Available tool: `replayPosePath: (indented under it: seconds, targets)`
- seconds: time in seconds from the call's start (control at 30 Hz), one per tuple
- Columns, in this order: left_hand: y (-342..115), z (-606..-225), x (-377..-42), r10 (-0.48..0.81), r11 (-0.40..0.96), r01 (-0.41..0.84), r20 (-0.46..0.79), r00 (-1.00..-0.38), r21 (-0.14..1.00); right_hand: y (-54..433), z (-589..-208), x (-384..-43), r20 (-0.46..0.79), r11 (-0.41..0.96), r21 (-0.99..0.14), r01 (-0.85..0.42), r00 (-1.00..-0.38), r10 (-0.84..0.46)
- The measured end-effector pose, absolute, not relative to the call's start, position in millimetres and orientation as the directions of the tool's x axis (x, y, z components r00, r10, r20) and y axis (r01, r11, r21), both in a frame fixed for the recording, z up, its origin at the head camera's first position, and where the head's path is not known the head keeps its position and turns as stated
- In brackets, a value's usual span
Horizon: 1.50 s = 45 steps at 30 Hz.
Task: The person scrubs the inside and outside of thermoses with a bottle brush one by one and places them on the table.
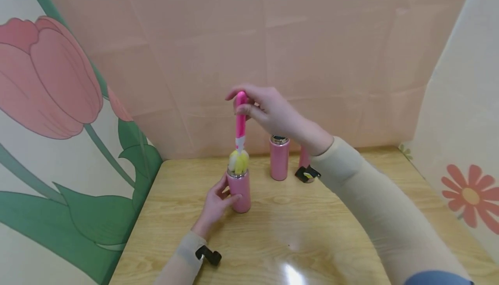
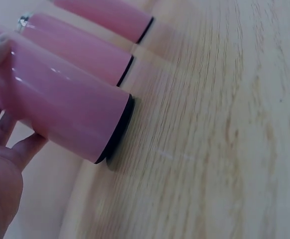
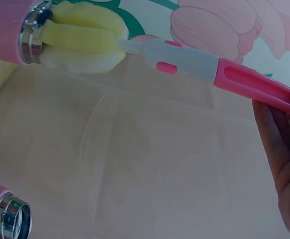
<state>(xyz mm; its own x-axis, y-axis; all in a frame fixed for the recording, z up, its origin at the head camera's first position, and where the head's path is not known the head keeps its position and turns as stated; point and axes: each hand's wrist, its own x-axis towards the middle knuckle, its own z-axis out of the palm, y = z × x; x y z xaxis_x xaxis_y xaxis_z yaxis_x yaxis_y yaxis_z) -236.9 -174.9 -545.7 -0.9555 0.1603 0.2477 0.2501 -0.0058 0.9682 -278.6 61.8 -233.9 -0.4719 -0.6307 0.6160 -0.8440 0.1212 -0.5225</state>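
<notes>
A pink bottle (image 1: 240, 194) with a metal rim stands on the table, and my left hand (image 1: 216, 203) grips its side; the left wrist view shows the fingers and thumb around the bottle (image 2: 70, 99). Above it my right hand (image 1: 269, 108) pinches the pink handle of a bottle brush (image 1: 241, 122). In the right wrist view the yellow and white sponge head (image 3: 85, 40) of the brush sits partly inside the bottle's mouth, with much of it showing above the rim. The brush stands nearly upright.
Further right is a second pink bottle (image 1: 279, 159) without a lid. Another pink bottle (image 1: 304, 157) is partly hidden behind my right forearm. A peach cloth backdrop (image 1: 202, 68) rises behind the wooden table (image 1: 273, 233).
</notes>
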Motion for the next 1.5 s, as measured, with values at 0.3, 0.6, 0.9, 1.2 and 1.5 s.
replayPosePath:
  seconds: [0.3, 0.6, 0.9, 1.2, 1.5]
  targets:
    - [-176, -547, -241, 0.168, -0.023, 0.251, 0.251, -0.953, 0.968, 51, -237, -283, 0.530, 0.138, -0.529, -0.837, -0.453, -0.717]
    - [-174, -547, -242, 0.185, -0.004, 0.240, 0.237, -0.954, 0.971, 48, -245, -284, 0.503, 0.184, -0.590, -0.786, -0.536, -0.678]
    - [-171, -544, -242, 0.184, -0.014, 0.260, 0.259, -0.948, 0.965, 32, -271, -279, 0.520, 0.367, -0.463, -0.807, -0.583, -0.624]
    - [-168, -551, -234, 0.161, -0.041, 0.292, 0.295, -0.942, 0.955, 36, -341, -283, 0.445, 0.415, -0.566, -0.712, -0.688, -0.574]
    - [-154, -561, -230, 0.074, -0.072, 0.322, 0.327, -0.942, 0.944, 50, -356, -281, 0.532, 0.369, -0.605, -0.706, -0.703, -0.473]
